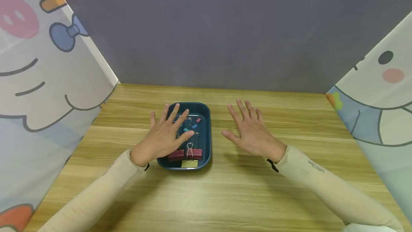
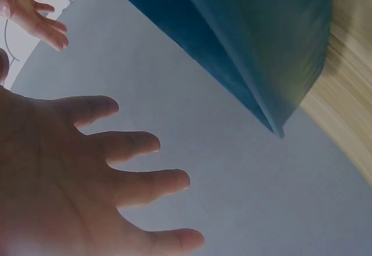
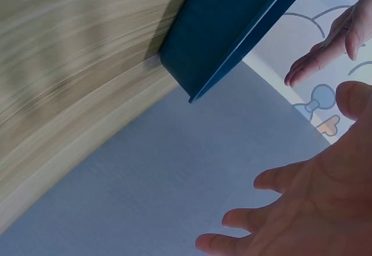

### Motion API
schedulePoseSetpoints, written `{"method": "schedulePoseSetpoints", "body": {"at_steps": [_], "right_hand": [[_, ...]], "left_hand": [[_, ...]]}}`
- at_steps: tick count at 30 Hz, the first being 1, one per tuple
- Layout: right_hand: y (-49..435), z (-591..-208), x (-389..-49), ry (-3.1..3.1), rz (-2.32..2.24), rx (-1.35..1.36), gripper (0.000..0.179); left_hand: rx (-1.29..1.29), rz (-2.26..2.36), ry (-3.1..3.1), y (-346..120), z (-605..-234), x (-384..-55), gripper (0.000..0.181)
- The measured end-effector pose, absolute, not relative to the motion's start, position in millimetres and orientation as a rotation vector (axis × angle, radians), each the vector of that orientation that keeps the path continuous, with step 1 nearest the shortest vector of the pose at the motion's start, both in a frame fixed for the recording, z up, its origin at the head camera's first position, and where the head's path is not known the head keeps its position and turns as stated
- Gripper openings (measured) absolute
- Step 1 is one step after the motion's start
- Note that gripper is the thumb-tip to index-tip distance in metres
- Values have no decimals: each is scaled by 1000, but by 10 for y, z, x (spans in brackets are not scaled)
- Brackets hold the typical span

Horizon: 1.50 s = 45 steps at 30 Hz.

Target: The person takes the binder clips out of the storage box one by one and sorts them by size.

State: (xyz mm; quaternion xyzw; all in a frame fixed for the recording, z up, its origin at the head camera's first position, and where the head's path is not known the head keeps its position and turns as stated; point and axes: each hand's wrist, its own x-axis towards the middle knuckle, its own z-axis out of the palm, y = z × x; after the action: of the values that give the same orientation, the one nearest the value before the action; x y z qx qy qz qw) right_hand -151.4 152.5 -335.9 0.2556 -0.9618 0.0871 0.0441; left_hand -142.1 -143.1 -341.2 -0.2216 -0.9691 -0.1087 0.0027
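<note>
A dark blue tray (image 1: 207, 135) lies on the wooden table, left of the middle in the head view. Inside it are binder clips: large dark red ones (image 1: 195, 154), a yellow one (image 1: 190, 164), and small blue and pink ones (image 1: 194, 126) toward the far end. My left hand (image 1: 163, 136) hovers over the tray's left side with fingers spread, hiding part of the contents. To the right of the tray, my right hand (image 1: 252, 135) is held above the table, its fingers spread too. Neither hand holds anything; both wrist views show bare palms.
The wooden table (image 1: 257, 196) ends at a grey panel (image 1: 209, 31) at the back. Cartoon-printed panels stand on the left (image 1: 42, 92) and right (image 1: 386, 99). In both wrist views the tray's blue wall (image 3: 226, 29) rises from the tabletop.
</note>
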Motion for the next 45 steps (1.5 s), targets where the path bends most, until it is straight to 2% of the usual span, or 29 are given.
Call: {"method": "schedulePoseSetpoints", "body": {"at_steps": [12,28,39,45], "right_hand": [[1449,-3381,-1534,-2925,327,827,82],[1288,-3471,-1665,-2842,726,1071,72],[1150,-3556,-1670,-2843,867,1233,66],[1056,-3575,-1660,-2787,896,1322,57]], "left_hand": [[-663,-443,-2964,-1604,-3415,-1509,75],[-614,-741,-2842,-1830,-3540,-1743,49],[-553,-922,-2867,-1946,-3641,-1846,36],[-537,-946,-2888,-1990,-3666,-1872,34]]}}
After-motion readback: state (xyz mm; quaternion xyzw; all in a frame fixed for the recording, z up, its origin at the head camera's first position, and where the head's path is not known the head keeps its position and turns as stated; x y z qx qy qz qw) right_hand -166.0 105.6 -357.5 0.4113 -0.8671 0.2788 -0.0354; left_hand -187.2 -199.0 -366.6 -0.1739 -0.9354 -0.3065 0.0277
